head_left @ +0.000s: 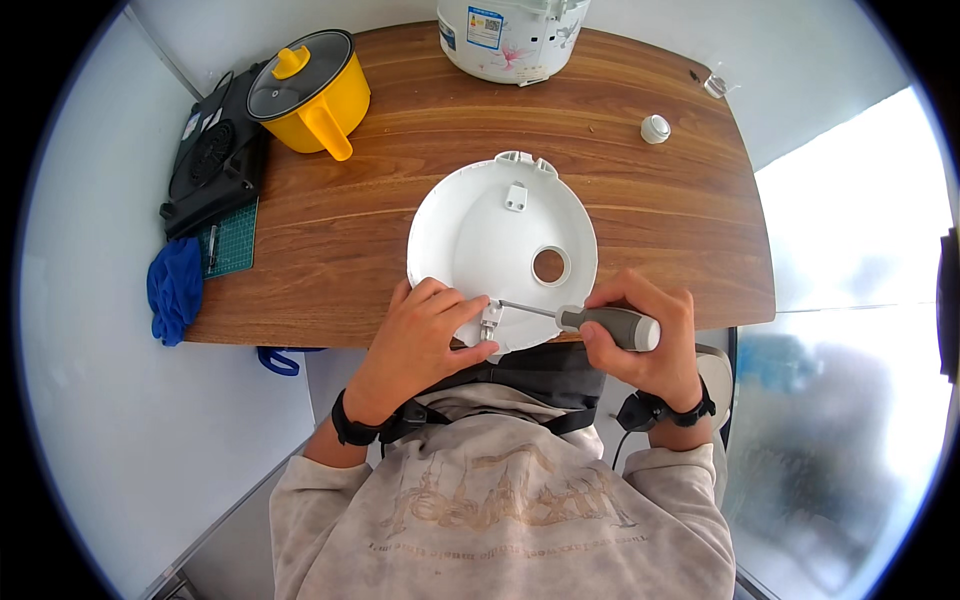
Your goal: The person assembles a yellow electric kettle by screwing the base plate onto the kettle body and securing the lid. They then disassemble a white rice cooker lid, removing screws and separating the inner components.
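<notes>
At lower centre, the left hand (425,335) pinches the white round lid (500,235) steady against the surface (650,210); the right hand (650,340), fingers wrapped round the screwdriver (600,322), aims its tip at the lid's bracket (491,318).

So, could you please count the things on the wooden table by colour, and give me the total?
White: 3, the round lid, the cooker body, the small knob
Yellow: 1, the pot
Black: 1, the flat appliance
Green: 1, the cutting mat
Blue: 1, the cloth
Grey: 1, the screwdriver
Clear: 1, a small piece
Total: 9
</notes>
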The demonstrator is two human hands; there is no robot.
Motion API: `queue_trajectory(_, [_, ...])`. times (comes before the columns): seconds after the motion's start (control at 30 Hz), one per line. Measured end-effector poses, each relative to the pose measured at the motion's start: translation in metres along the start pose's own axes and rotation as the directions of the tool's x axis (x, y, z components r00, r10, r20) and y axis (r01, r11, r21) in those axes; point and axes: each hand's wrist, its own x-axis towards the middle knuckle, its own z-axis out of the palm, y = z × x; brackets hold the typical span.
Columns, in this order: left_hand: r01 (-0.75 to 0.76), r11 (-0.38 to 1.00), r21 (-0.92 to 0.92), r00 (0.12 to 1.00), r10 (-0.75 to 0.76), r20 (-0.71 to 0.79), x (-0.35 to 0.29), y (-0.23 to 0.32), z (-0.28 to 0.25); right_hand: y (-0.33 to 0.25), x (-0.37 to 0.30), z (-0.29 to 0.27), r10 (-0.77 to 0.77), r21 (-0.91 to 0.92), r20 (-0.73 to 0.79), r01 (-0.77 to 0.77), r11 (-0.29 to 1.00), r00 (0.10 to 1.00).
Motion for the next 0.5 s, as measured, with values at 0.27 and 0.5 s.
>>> queue_trajectory(0.27, [0.001,1.000,-0.003,1.000,-0.001,-0.007,-0.0004,-0.0005,0.0012,0.0082,-0.0042,0.0012,-0.020,0.025,-0.020,0.021,0.999,1.000])
queue_trajectory(0.5, [0.014,1.000,0.001,1.000,-0.014,0.014,-0.0008,0.0004,0.0010,0.0058,-0.0083,0.0014,-0.049,0.024,0.015,0.049,0.999,0.999])
